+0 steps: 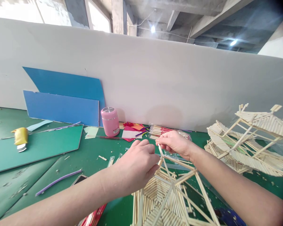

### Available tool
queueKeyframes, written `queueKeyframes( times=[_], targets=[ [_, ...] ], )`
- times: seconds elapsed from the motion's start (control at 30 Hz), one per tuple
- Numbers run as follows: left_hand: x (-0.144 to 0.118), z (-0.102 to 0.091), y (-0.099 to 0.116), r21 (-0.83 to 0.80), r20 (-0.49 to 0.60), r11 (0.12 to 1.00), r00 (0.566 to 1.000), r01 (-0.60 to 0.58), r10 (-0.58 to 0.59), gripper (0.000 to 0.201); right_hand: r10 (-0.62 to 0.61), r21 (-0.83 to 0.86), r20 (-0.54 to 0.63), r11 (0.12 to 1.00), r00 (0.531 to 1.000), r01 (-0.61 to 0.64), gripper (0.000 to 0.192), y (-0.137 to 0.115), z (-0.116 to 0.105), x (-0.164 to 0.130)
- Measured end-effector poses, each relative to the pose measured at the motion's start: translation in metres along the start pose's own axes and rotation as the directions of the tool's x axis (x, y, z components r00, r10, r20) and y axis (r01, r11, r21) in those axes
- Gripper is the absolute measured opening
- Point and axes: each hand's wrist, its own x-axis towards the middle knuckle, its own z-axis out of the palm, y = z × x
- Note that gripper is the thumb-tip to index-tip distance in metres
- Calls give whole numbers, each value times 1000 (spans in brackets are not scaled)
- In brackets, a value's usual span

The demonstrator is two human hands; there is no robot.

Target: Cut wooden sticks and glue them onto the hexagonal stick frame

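Observation:
A stick-built frame model [169,194] of pale wooden sticks stands on the green table in front of me. My left hand [138,164] grips its upper left part, fingers closed around sticks near the top. My right hand [174,143] pinches a thin wooden stick [160,151] at the model's peak, just right of my left hand. Both hands almost touch each other above the model.
A larger stick roof model [247,144] sits at the right. A pink flask [110,121], coloured paper scraps [133,129], a bag of sticks [159,130], blue boards [63,100], a green cutting mat [35,147], a yellow object [20,137] and a purple strip [58,182] lie around.

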Motion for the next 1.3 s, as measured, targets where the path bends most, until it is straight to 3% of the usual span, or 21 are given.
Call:
queueKeyframes(
  times=[0.3, 0.63, 0.93, 1.3],
  targets=[
    [0, -2, -1, -12, 5, 1000, 1000, 1, -1, 21, -9, -13, 9, 1000, 1000, 10, 17, 0, 0, -2],
    [0, -8, 7, 24, 16, 999, 999, 37, -38, 21, -91, -15, -85, 996, 992, 90, 19, 4, -23, -14],
    [3, -11, 16, 90, 49, 995, 998, 38, -42, 26, -282, -85, 57, 954, 958, 286, 28, 13, -14, -9],
    [1, -8, 14, 62, 20, 998, 999, 29, -31, 28, -303, -137, 50, 942, 952, 307, 26, 11, -15, -10]
  ],
)
